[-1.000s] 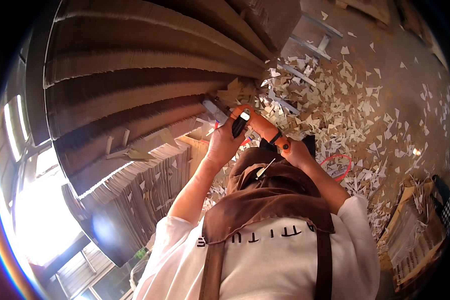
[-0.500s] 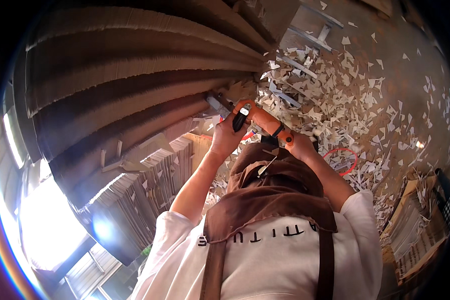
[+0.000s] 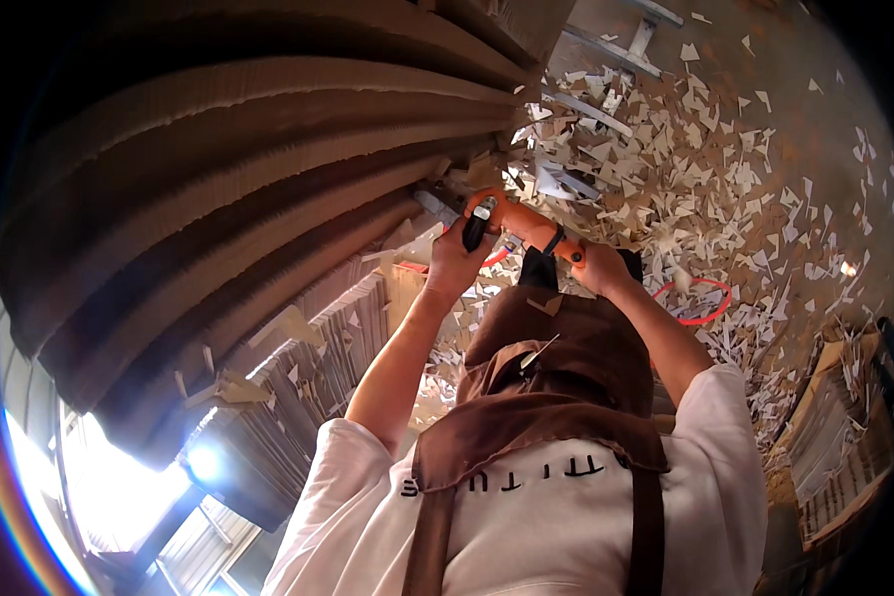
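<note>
An orange hand-held power tool (image 3: 534, 228) with a black side handle and a grey metal head is held out in front of me. My left hand (image 3: 453, 262) is closed round the black side handle (image 3: 475, 234) near the head. At the rear end of the orange body, my right hand (image 3: 602, 270) is wrapped round it. The metal head (image 3: 435, 205) reaches the edge of a tall stack of brown cardboard sheets (image 3: 268, 149) at the left. Exactly where the head touches the cardboard is too dark to make out.
Cardboard scraps (image 3: 685, 189) litter the floor ahead and to the right. A red hose (image 3: 710, 316) loops beside my right arm. Lower stacked sheets (image 3: 318, 368) stand at the left, with loose offcuts on top. A bundle of cardboard (image 3: 834, 437) lies at the right.
The tool and both hands have shifted slightly in view. The tall stack now appears lower and farther left, and my view has turned a little. Both hands keep their hold.
</note>
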`<action>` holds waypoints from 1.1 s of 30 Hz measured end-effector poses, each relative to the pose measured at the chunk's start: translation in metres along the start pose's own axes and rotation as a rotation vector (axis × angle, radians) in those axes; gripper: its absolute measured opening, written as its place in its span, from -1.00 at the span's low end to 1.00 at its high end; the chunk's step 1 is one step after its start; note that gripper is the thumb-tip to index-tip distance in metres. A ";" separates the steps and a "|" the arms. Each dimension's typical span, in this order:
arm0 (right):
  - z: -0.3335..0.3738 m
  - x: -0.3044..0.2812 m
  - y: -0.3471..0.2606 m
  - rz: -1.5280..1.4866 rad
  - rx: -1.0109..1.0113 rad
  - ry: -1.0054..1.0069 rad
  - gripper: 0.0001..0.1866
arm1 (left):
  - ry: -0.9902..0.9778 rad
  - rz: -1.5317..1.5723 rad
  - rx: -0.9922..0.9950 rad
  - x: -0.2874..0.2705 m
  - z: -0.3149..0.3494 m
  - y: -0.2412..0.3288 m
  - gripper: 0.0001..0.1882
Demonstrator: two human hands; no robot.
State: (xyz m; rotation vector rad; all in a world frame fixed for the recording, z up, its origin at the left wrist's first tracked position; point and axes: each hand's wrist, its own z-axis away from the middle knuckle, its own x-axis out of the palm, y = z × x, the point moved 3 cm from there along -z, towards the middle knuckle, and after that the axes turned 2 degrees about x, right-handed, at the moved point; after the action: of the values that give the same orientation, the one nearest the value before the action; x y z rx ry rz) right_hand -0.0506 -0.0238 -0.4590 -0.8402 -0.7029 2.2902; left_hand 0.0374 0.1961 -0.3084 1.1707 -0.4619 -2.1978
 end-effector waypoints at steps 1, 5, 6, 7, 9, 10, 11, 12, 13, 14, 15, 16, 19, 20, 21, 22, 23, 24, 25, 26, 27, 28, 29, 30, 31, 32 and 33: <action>-0.005 0.001 0.001 -0.002 0.014 -0.007 -0.70 | 0.003 0.007 0.006 0.002 -0.004 -0.003 -0.68; -0.022 0.004 0.013 -0.003 -0.028 0.048 -0.73 | 0.010 -0.009 0.005 0.015 -0.019 -0.021 -0.67; -0.029 0.006 0.019 0.007 -0.050 0.050 -0.73 | 0.019 -0.004 0.005 0.018 -0.022 -0.023 -0.67; -0.034 0.006 0.020 0.019 -0.068 0.054 -0.74 | 0.025 0.003 0.006 0.021 -0.025 -0.024 -0.68; -0.040 0.006 0.024 0.037 -0.047 0.055 -0.73 | 0.067 0.045 0.062 0.027 -0.032 -0.028 -0.73; -0.042 0.005 0.026 0.043 -0.040 0.056 -0.73 | 0.064 0.050 0.057 0.030 -0.036 -0.030 -0.73; -0.045 0.005 0.028 0.050 -0.032 0.057 -0.73 | 0.061 0.055 0.052 0.033 -0.040 -0.033 -0.73; -0.047 0.006 0.030 0.074 -0.029 0.037 -0.73 | 0.054 0.053 0.048 0.036 -0.043 -0.036 -0.74; -0.051 0.008 0.034 0.061 -0.034 0.050 -0.73 | 0.049 0.052 0.048 0.038 -0.047 -0.039 -0.74; -0.055 0.012 0.040 0.048 -0.039 0.064 -0.72 | 0.044 0.050 0.048 0.041 -0.051 -0.042 -0.74; -0.060 0.016 0.044 0.036 -0.044 0.077 -0.72 | 0.060 0.065 0.064 0.045 -0.054 -0.044 -0.75; -0.065 0.020 0.050 0.049 -0.042 0.081 -0.72 | 0.075 0.077 0.079 0.050 -0.057 -0.047 -0.75; -0.077 0.025 0.062 0.064 -0.030 0.077 -0.71 | 0.046 0.048 0.045 0.060 -0.071 -0.062 -0.75; -0.079 0.023 0.062 0.052 -0.022 0.068 -0.71 | 0.024 0.029 0.019 0.064 -0.076 -0.067 -0.74; -0.081 0.021 0.063 0.040 -0.014 0.058 -0.70 | 0.021 0.031 0.010 0.068 -0.079 -0.072 -0.74; -0.086 0.024 0.068 0.042 -0.017 0.056 -0.71 | 0.017 0.030 0.007 0.070 -0.083 -0.074 -0.74; -0.092 0.027 0.072 0.045 -0.020 0.055 -0.73 | 0.014 0.030 0.003 0.072 -0.087 -0.076 -0.74; -0.096 0.030 0.077 0.047 -0.023 0.053 -0.74 | 0.033 0.053 0.019 0.076 -0.091 -0.078 -0.76; -0.099 0.030 0.078 0.056 -0.011 0.045 -0.74 | 0.052 0.075 0.033 0.082 -0.095 -0.082 -0.77; -0.102 0.029 0.080 0.065 0.002 0.038 -0.75 | 0.071 0.097 0.047 0.087 -0.098 -0.087 -0.78; -0.104 0.030 0.081 0.074 0.014 0.030 -0.75 | 0.063 0.091 0.044 0.090 -0.102 -0.092 -0.79; -0.108 0.033 0.086 0.069 0.026 0.024 -0.75 | 0.055 0.086 0.041 0.092 -0.105 -0.097 -0.79; -0.110 0.037 0.089 0.073 0.028 0.031 -0.74 | 0.046 0.082 0.037 0.096 -0.108 -0.101 -0.79; -0.113 0.041 0.092 0.078 0.029 0.038 -0.74 | 0.051 0.090 0.050 0.100 -0.111 -0.108 -0.79; -0.118 0.045 0.093 0.082 0.028 0.047 -0.74 | 0.057 0.097 0.064 0.103 -0.116 -0.112 -0.80; -0.122 0.047 0.097 0.075 0.027 0.047 -0.73 | 0.063 0.104 0.079 0.106 -0.119 -0.117 -0.80; -0.126 0.049 0.103 0.069 0.026 0.047 -0.73 | 0.054 0.101 0.077 0.110 -0.123 -0.122 -0.80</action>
State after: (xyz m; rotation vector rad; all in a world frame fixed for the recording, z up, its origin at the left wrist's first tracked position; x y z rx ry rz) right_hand -0.0281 -0.0273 -0.6273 -0.9164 -0.6305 2.3271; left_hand 0.0508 0.2143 -0.5125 1.2170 -0.5743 -2.0728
